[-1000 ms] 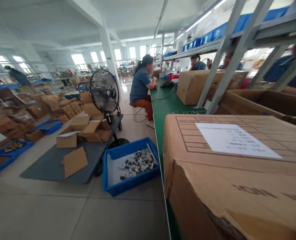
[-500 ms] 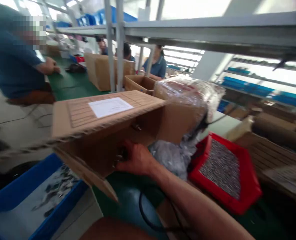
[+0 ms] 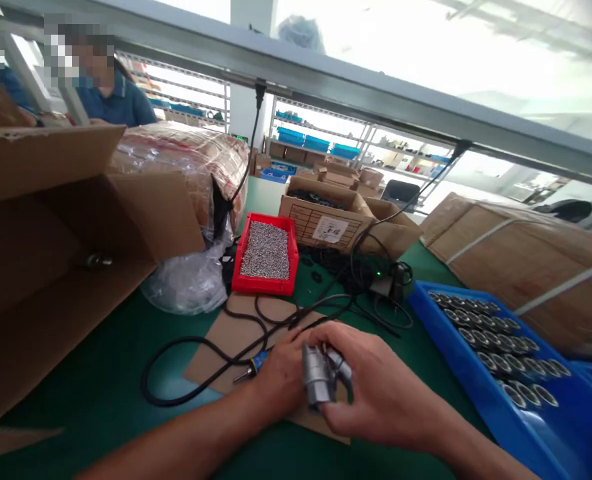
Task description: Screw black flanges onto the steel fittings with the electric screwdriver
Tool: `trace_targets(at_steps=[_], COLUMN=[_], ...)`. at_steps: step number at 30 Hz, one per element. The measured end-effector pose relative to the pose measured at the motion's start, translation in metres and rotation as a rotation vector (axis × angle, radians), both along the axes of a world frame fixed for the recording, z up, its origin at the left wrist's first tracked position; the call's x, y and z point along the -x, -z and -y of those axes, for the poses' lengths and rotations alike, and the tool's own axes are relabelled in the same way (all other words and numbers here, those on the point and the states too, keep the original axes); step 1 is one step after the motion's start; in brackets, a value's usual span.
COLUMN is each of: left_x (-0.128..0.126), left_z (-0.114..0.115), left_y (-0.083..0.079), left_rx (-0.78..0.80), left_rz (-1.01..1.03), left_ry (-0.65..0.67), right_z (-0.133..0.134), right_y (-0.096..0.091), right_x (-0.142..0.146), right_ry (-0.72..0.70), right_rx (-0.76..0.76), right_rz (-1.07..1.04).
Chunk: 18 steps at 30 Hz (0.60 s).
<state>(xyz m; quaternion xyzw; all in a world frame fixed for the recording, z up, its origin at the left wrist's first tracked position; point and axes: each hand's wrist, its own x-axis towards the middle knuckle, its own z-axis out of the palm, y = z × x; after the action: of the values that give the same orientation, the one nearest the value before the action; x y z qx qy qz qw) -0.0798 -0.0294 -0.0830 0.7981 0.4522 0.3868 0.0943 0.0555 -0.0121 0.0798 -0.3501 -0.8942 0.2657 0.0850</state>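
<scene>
Your right hand [image 3: 381,383] is clamped on a metal fitting [image 3: 319,377], thumb below and fingers curled over the top, and the piece sits between your two hands, just above the counter [image 3: 91,393]. Your left hand [image 3: 281,377] lies right beside it on the other side, so your hands are close together; whether the left fingers grip the fitting, you cannot tell from here, as they are hidden. The fitting is dull silver-grey, with a stubby, stepped body and a smaller branch toward your right fingers. A slim metal tip and the blue end of a screwdriver [image 3: 256,365] show just past your left hand, over a flat brown cardboard sheet [image 3: 226,331]. A smooth black cable [image 3: 145,383] loops around there. Beyond, a glossy red plastic bin [image 3: 263,285] holds grainy, silvery small parts [image 3: 266,250]. To your right, a blue plastic tray [image 3: 566,413] carries rows of round-mouthed metal pieces [image 3: 501,363]; to your left lies crinkled clear plastic [image 3: 186,283].
</scene>
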Motion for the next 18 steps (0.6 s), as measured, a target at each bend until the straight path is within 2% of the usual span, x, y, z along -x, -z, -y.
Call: trace_targets(at_steps=[2,4,7,9,11,14,16,18], left_x=[0.0,0.002,0.007,0.018,0.039,0.101,0.155,0.205], left_z=[-0.003,-0.003,0.007,0.016,0.021,0.016,0.004,-0.009], left_y=[-0.002,-0.009,-0.029,-0.05,-0.072,-0.097,-0.104,-0.103], left_rx=[0.018,0.048,0.091,0.039,-0.075,-0.215,-0.291,-0.297], left_rz=[-0.075,-0.056,0.207,0.333,0.351,0.339,0.373,0.4], left_ry=[-0.004,-0.03,0.006,-0.014,-0.185,-0.607,-0.942,-1.215], right_z=[0.002,0.001,-0.004,-0.008,-0.011,-0.014,-0.014,-0.014], right_y=[0.019,0.042,0.079,0.103,0.123,0.139,0.14,0.134], right_x=[-0.025,-0.041,-0.052,-0.054,-0.053,-0.055,-0.055,-0.055], right_ry=[0.073,0.122,0.165,0.167,0.148,0.101,0.072,0.044], right_rx=[-0.034,-0.026,0.014,0.005,-0.034,-0.102,-0.122,-0.124], right_rz=[0.044,0.075,0.073,0.065,0.033,-0.03,-0.045,-0.046])
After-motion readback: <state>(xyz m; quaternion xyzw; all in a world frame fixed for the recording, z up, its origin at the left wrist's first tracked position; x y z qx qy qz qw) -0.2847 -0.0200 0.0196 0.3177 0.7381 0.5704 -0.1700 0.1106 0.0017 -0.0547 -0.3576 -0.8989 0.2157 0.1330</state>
